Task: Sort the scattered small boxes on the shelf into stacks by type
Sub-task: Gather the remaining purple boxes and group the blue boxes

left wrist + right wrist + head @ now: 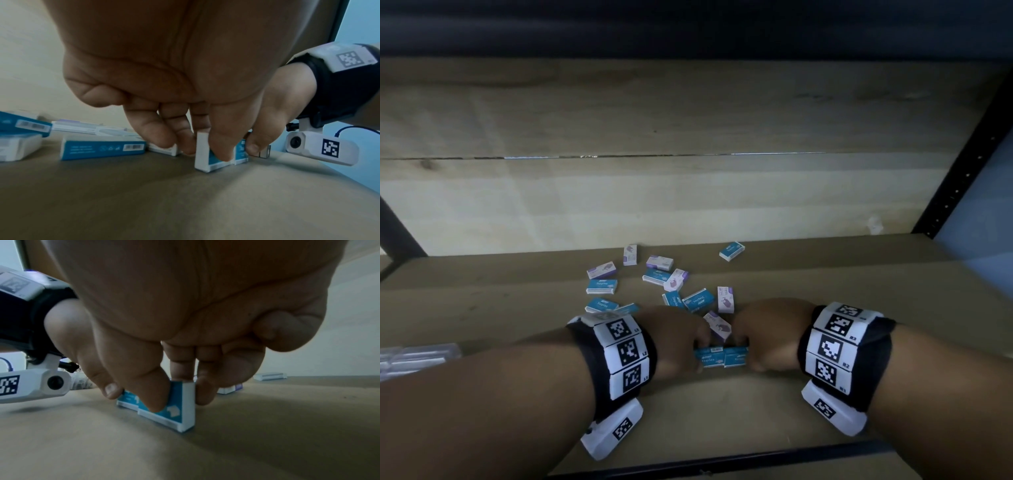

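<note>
Two blue staple boxes stand on edge side by side on the brown shelf. My left hand pinches the left blue box between thumb and fingers; the left wrist view shows that box close up. My right hand pinches the right blue box in the same way, and the box rests on the shelf. Behind the hands lie several scattered boxes, among them a blue one and white-and-purple ones.
A clear plastic container sits at the left edge. A pale wooden back wall closes the shelf, with a black perforated upright at the right. One blue box lies apart near the back. A dark front rail runs below my wrists.
</note>
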